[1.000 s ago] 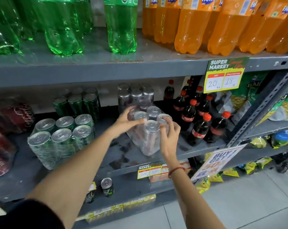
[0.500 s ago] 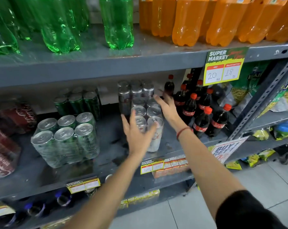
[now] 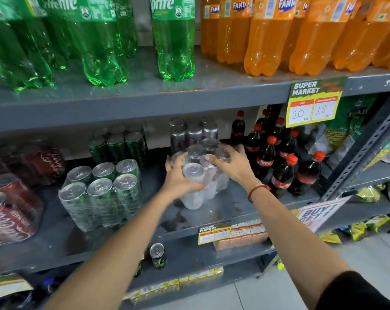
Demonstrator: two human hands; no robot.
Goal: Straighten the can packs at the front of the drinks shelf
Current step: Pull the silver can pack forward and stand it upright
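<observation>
A shrink-wrapped pack of silver cans [image 3: 208, 186] stands on the grey middle shelf [image 3: 234, 211], turned at an angle to the shelf edge. My left hand [image 3: 178, 177] grips its left side near the can tops. My right hand [image 3: 231, 165] lies over the tops at its right side, fingers curled on the wrap. To the left stands a wrapped pack of green cans [image 3: 102, 193], square to the front. A red cola can pack [image 3: 9, 211] sits at the far left.
Small cola bottles [image 3: 283, 173] crowd the shelf just right of the silver pack. More can packs [image 3: 193, 133] stand behind. Big green [image 3: 174, 41] and orange bottles [image 3: 268, 36] fill the shelf above. A price sign [image 3: 313, 101] hangs from that shelf. A loose can [image 3: 157, 253] stands on the shelf below.
Half a second ago both hands were off the silver pack, open and reaching past it. Now both are closed on it, and the pack sits slightly nearer the front.
</observation>
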